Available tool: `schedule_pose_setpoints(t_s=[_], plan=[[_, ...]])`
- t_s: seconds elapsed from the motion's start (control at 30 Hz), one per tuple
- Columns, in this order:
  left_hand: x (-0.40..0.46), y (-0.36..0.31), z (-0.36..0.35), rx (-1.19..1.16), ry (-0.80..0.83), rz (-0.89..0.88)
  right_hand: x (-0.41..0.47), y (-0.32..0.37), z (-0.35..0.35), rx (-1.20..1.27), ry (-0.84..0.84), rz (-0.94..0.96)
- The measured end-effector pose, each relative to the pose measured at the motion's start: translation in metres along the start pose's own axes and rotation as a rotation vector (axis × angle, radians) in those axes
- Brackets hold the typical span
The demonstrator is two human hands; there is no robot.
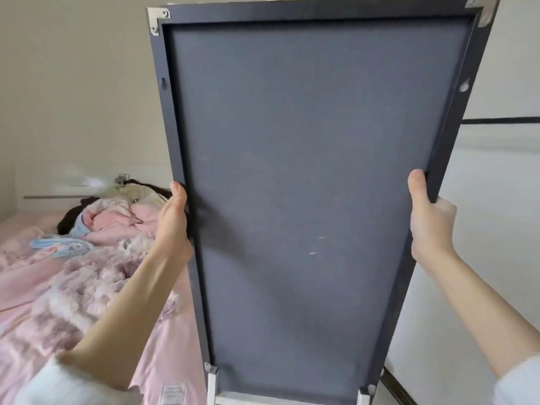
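A tall framed panel [315, 176] fills the middle of the view, upright with its dark grey back toward me. Metal brackets sit at its corners and keyhole hanger slots on both side rails. My left hand [174, 220] grips the left rail about halfway down, thumb up along the edge, fingers hidden behind it. My right hand [429, 220] grips the right rail at the same height, thumb on the back face. Its front face is hidden.
A bed with a rumpled pink quilt [58, 287] and piled clothes [117, 217] lies at the left, a white headboard shelf [67, 185] behind it. Plain walls stand behind and to the right, with a dark baseboard [400, 390] low at the right.
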State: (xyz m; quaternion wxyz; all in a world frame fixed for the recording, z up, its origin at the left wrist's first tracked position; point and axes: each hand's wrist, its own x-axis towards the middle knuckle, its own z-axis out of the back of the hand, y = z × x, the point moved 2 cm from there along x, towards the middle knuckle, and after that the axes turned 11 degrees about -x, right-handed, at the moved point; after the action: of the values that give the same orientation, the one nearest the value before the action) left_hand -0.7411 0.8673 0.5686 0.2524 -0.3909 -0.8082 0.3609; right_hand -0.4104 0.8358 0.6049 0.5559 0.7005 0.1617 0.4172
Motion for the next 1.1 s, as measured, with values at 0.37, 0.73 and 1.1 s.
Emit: schedule_pose_setpoints(t_s=[0.37, 0.73, 1.1], plan=[[0.202, 0.125, -0.090, -0.050, -0.025, 0.029, 0.167, -0.094, -0.163, -0.048, -0.023, -0.027], [0.424, 0.213, -0.149, -0.109, 0.035, 0.073, 0.316, -0.156, -0.349, -0.096, 0.041, -0.033], [0.642, 0.305, -0.217, -0.078, 0.098, 0.068, 0.457, -0.239, -0.518, -0.084, 0.030, -0.098]])
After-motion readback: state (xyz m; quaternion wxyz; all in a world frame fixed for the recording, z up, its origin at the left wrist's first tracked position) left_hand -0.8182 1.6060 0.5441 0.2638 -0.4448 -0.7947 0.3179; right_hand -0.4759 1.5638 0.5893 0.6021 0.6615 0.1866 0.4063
